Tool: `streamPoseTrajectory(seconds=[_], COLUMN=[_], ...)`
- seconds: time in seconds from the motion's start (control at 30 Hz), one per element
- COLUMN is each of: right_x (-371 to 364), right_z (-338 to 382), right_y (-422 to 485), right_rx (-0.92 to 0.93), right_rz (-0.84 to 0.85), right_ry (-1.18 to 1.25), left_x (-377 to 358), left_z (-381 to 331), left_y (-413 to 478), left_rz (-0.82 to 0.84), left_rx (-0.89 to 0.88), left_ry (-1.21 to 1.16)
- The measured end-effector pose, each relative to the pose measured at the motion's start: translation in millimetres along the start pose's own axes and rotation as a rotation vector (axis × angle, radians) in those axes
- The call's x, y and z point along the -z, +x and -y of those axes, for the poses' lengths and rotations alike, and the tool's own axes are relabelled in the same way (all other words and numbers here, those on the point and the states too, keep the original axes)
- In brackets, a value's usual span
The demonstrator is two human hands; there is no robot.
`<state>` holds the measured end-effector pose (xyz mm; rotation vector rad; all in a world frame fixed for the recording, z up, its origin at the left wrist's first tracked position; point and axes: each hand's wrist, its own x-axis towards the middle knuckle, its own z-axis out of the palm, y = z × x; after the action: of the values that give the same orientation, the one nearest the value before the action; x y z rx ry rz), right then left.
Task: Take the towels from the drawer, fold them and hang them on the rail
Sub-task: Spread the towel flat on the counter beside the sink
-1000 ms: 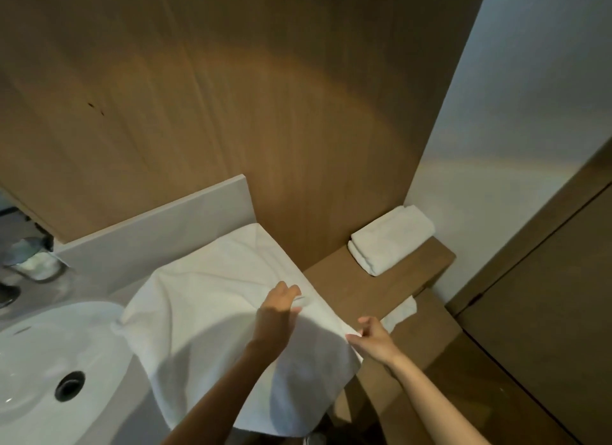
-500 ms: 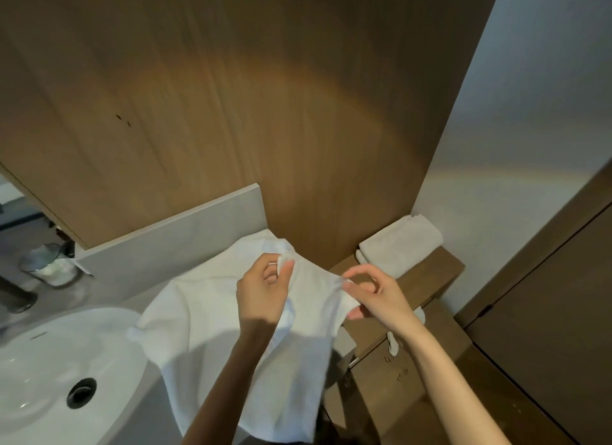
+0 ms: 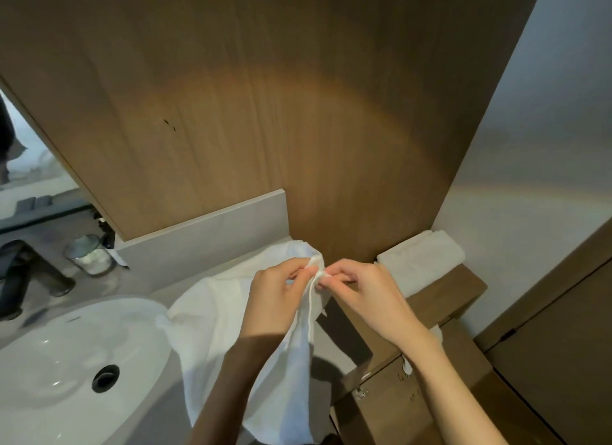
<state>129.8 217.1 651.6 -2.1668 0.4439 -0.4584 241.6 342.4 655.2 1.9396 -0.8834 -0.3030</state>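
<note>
Pinching the white towel [image 3: 215, 328] by its top corners, we held left hand [image 3: 275, 299] and right hand [image 3: 361, 289] close together, fingers curled on the cloth; its body hung below them, draped over the counter [image 3: 139, 282] beside the basin [image 3: 66, 362].

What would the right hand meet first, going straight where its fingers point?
Probably the left hand, facing the right hand; only the corner of the white towel, pinched by both, lies between.

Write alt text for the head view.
A person's left hand and right hand pinch the edges of a white cloth towel together, its rest draped beside a white oval basin. A folded white towel lies on a brown wooden shelf at right.
</note>
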Motion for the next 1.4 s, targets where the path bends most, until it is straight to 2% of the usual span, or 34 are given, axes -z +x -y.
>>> streamPoseTrajectory(seconds=[0.17,0.37,0.47,0.63,0.73,0.9,1.03,1.13,1.27,1.4], right_x=[-1.3,-1.7,-2.6,-6.0,-14.3,-29.6,-19.1,-6.9,12.6,50.1], right_z=[0.8,4.0,4.8,8.0,-1.1,-31.6,-43.6,-61.5,-68.4,-56.0], right_y=[-1.2,-5.6,-9.2,-13.9,-14.8,-24.5,-34.2,-47.6,-62.4,-61.6], right_rx=[0.062,0.117,0.133,0.139,0.124,0.066,0.027,-0.097,-0.104,-0.025], right_rz=[-0.111,-0.169,-0.177,-0.133,-0.036,0.177,0.310,0.386,0.288,0.013], right_ry=[-0.173,-0.337,-0.332,-0.151,-0.021,-0.129,-0.380,-0.559,-0.756,-0.781], left_x=[13.3,20.3,21.2,26.0,34.0,60.2,85.3,99.7,104.0,107.6], left_z=[-5.7,-16.6,-23.2,-12.6,-11.4,-16.6,-27.9,-34.6,-40.9,-40.1], left_y=[-3.7,-13.4,-19.0,-27.5,-42.1,-64.0,-73.7,-79.4,-85.2,-87.7], left_rz=[0.075,0.183,0.193,0.152,0.076,-0.108,-0.204,-0.217,-0.242,-0.368], left_rx=[-0.103,-0.039,0.018,-0.077,-0.076,-0.096,-0.166,-0.197,-0.218,-0.206], left_ry=[0.197,0.315,0.185,0.211,0.110,-0.134,-0.200,-0.237,-0.188,-0.193])
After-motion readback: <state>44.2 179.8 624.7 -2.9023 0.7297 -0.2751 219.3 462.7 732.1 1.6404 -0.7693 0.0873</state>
